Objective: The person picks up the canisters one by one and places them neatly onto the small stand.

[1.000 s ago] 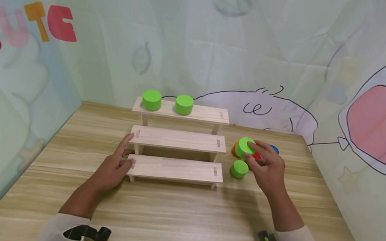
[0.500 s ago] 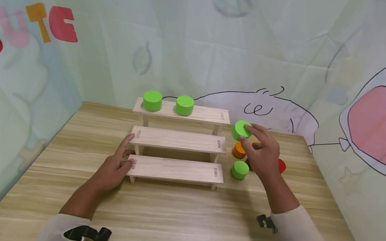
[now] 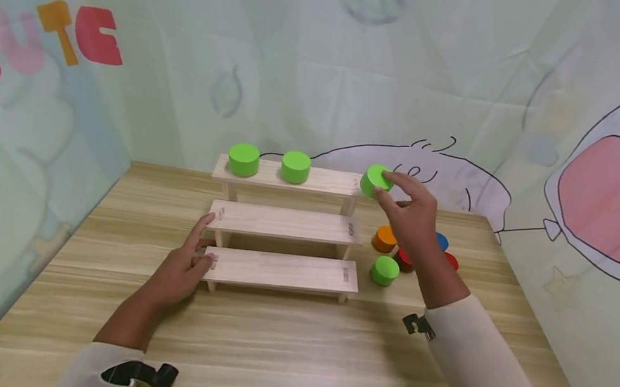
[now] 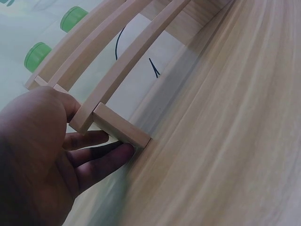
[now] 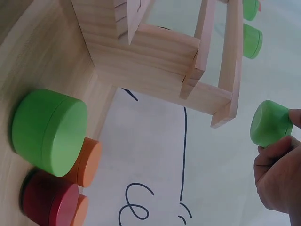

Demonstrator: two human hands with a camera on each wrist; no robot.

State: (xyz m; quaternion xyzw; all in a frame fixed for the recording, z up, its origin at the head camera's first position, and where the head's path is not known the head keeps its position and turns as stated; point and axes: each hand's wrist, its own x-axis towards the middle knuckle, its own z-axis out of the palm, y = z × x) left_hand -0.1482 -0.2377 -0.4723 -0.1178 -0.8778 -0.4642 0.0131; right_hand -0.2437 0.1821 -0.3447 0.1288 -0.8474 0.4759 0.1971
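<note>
A three-step wooden stand (image 3: 281, 271) sits mid-table, with two green round blocks (image 3: 243, 160) on the left half of its top step. My left hand (image 3: 180, 276) holds the stand's left end; in the left wrist view, the thumb lies over the lowest step and the fingers (image 4: 101, 167) touch the side support. Between thumb and fingertips, my right hand (image 3: 412, 215) pinches another green round block (image 3: 376, 180), slightly tilted, by the right end of the top step. The right wrist view shows this held green block (image 5: 270, 123) apart from the stand's end.
Right of the stand, a green block (image 3: 385, 271) stands on the table (image 3: 281, 350). Beyond it are an orange block (image 3: 384, 239), red blocks (image 3: 404, 260) and a blue block (image 3: 441, 241), partly behind my right arm. A printed curtain (image 3: 300, 77) hangs behind the table.
My right hand has lifted the green block from above the loose blocks and carried it up and left to the top step's right end. The left hand stays in place.
</note>
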